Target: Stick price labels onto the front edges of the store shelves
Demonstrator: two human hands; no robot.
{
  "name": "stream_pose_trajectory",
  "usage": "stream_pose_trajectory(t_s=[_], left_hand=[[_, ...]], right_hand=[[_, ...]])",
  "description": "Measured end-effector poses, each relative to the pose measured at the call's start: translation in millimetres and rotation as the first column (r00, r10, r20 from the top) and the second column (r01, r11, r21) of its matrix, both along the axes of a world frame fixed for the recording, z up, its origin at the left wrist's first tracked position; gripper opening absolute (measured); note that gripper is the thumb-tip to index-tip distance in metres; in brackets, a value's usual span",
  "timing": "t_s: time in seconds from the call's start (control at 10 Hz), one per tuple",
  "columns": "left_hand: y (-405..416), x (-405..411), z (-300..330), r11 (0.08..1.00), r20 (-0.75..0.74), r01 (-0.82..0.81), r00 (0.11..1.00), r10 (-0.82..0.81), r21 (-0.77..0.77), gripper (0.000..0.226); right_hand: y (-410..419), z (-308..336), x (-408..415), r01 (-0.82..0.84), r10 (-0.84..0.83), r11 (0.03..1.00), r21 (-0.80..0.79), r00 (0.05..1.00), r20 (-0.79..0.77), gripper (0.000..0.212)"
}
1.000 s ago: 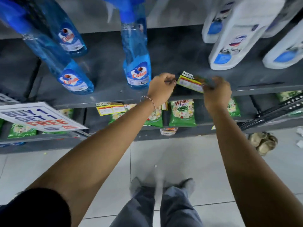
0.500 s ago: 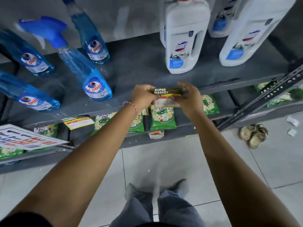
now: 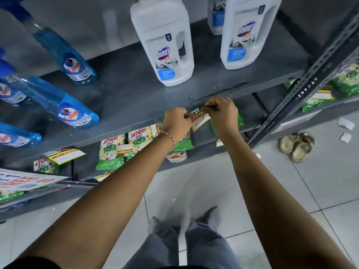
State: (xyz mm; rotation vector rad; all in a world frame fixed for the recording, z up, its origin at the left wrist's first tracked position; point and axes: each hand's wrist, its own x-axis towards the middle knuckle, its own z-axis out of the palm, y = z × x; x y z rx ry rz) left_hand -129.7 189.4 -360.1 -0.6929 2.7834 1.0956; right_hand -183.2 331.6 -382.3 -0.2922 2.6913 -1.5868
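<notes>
A yellow, red and white price label (image 3: 199,118) with a black "SUPER MARKET" header is pinched between both hands, right at the front edge of the grey metal shelf (image 3: 124,121). My left hand (image 3: 177,123) grips its left end. My right hand (image 3: 221,111) grips its top right corner, where a thin dark strip shows between the fingers. The label's right part is hidden by my right hand. Another label (image 3: 65,155) hangs on the same shelf edge further left.
White Domex bottles (image 3: 165,45) and blue Colin spray bottles (image 3: 75,113) stand on the shelf. Green Wheel packets (image 3: 111,150) fill the shelf below. A slotted upright (image 3: 303,88) rises at the right. A promo sign (image 3: 23,180), sandals (image 3: 297,145) and paper scraps (image 3: 345,124) lie around.
The view and both hands have moved right along the shelf, from the spray bottles to the white bottles. The label has dropped lower, to the shelf's front edge, and now tilts.
</notes>
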Motion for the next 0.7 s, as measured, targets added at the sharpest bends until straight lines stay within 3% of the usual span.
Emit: stream_pose_trajectory(t_s=[0.2, 0.3, 0.5, 0.6, 0.7], left_hand=[[8.7, -12.6, -5.8, 0.995, 0.016, 0.024, 1.0, -0.022, -0.099, 0.028], [8.4, -19.9, -4.7, 0.989, 0.029, 0.024, 0.999, -0.02, -0.147, 0.039], [15.7, -19.6, 16.0, 0.955, 0.104, 0.052, 0.994, -0.022, -0.293, 0.03], [5.1, -25.9, 35.0, 0.946, 0.085, 0.075, 0.995, -0.051, -0.316, 0.034], [-33.3, -16.1, 66.6, 0.959, -0.112, 0.028, 0.992, -0.061, -0.282, 0.043]], right_hand=[[6.7, -9.9, -8.2, 0.039, -0.039, 0.999, -0.014, 0.999, 0.003, 0.011], [4.6, -8.1, -10.4, 0.07, -0.07, 0.998, 0.001, 0.998, 0.002, 0.008], [8.0, 2.3, -12.4, 0.202, -0.205, 0.976, 0.083, 0.978, 0.041, 0.032], [1.0, 19.0, -19.4, 0.258, -0.256, 0.965, 0.055, 0.966, -0.036, 0.025], [-21.2, 62.9, -6.6, 0.253, -0.256, 0.966, -0.044, 0.929, -0.267, 0.02]])
